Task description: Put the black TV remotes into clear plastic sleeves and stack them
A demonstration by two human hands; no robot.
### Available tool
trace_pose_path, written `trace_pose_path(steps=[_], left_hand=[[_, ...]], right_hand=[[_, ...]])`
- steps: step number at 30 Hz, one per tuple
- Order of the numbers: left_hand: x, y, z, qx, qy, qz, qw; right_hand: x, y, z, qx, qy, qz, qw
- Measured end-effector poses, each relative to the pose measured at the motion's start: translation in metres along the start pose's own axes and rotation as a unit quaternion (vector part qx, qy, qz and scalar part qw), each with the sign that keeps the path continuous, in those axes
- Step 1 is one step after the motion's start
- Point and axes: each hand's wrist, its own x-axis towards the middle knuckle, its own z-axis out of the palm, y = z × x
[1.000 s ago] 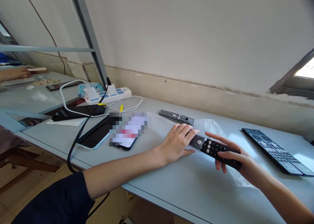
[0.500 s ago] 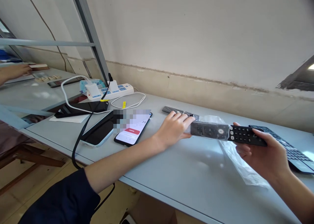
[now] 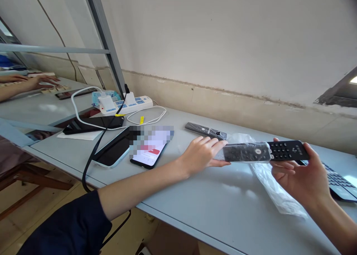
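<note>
A black remote control (image 3: 286, 150) is partly inside a clear plastic sleeve (image 3: 245, 152), held level above the table. My left hand (image 3: 202, 152) pinches the sleeve's left end between thumb and fingers. At the bare right end of the remote, my right hand (image 3: 304, 173) grips it, thumb on the end and fingers beneath. A second remote in plastic (image 3: 205, 130) lies on the table behind my left hand. Crumpled clear plastic (image 3: 275, 191) rests below and behind the held remote.
Phones (image 3: 149, 150) (image 3: 114, 149) and a dark device (image 3: 92, 124) lie left on the table (image 3: 212, 210), near a power strip (image 3: 131, 104) and cables. A black keyboard (image 3: 340, 180) is at the right. Another person's hands (image 3: 36, 83) are at the far left.
Both hands and the held remote have shifted slightly right. Less of the sleeve's left end is covered by my left hand. Another person's second hand has appeared at the far left.
</note>
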Motion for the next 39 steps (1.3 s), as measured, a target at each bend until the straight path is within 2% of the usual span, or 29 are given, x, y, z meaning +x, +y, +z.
trace_pose_path(steps=[7, 13, 16, 19, 23, 27, 34, 39], left_hand=[[-0.001, 0.001, -0.001, 0.007, 0.029, 0.019, 0.999], [-0.001, 0.002, -0.001, 0.017, 0.013, 0.032, 0.999], [-0.001, 0.002, 0.000, 0.014, 0.017, 0.029, 0.999], [-0.002, 0.001, 0.001, 0.015, 0.026, 0.032, 0.999], [-0.002, -0.001, 0.003, 0.018, 0.022, 0.038, 0.999], [-0.001, 0.000, 0.002, 0.026, 0.013, 0.042, 0.999], [-0.004, 0.006, 0.005, 0.045, -0.008, 0.084, 0.995], [-0.007, 0.013, 0.011, 0.058, 0.007, 0.117, 0.991]], right_hand=[[0.000, -0.005, 0.001, -0.002, -0.055, 0.006, 0.998], [-0.004, 0.004, -0.012, 0.007, -0.138, 0.139, 0.981], [-0.005, 0.011, -0.020, -0.018, -0.163, 0.165, 0.972], [-0.003, 0.018, -0.025, -0.029, -0.159, 0.154, 0.975], [0.000, 0.025, -0.030, -0.072, -0.122, 0.132, 0.981], [0.002, 0.025, -0.026, -0.111, -0.104, 0.104, 0.983], [-0.006, 0.015, -0.002, -0.238, -0.113, 0.110, 0.958], [-0.007, 0.016, -0.005, -0.275, -0.142, 0.086, 0.947]])
